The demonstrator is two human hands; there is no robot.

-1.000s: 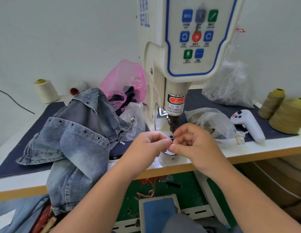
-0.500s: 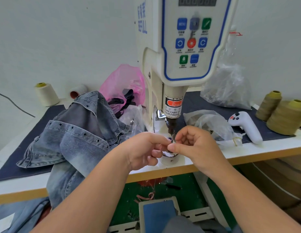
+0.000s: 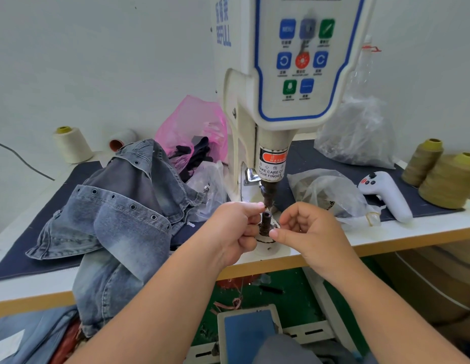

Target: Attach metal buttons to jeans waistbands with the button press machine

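Observation:
The white button press machine [image 3: 281, 74] stands at the table's middle, its dark upper punch [image 3: 269, 191] above the dark lower die post [image 3: 266, 222]. My left hand [image 3: 236, 227] is just left of the post, thumb and forefinger pinching a small metal button [image 3: 266, 206] right under the punch tip. My right hand [image 3: 310, 232] hovers right of the post with its fingers curled, the forefinger tip near the die's base; I see nothing held in it. The faded grey-blue jeans [image 3: 118, 219] lie heaped to the left, a waistband with a row of eyelets on top.
Clear bags [image 3: 331, 193] of small parts lie right of the die, with a bigger bag [image 3: 357, 135] behind and a pink bag [image 3: 194, 127] at the back. A white handheld controller [image 3: 386, 193] and olive thread cones [image 3: 449, 179] sit at right. A blue foot pedal [image 3: 248, 334] is below the table edge [image 3: 402, 241].
My hands, pinched together over the lower die, have drawn apart. The left has risen towards the punch tip with the small piece, and the lower die post now shows between them.

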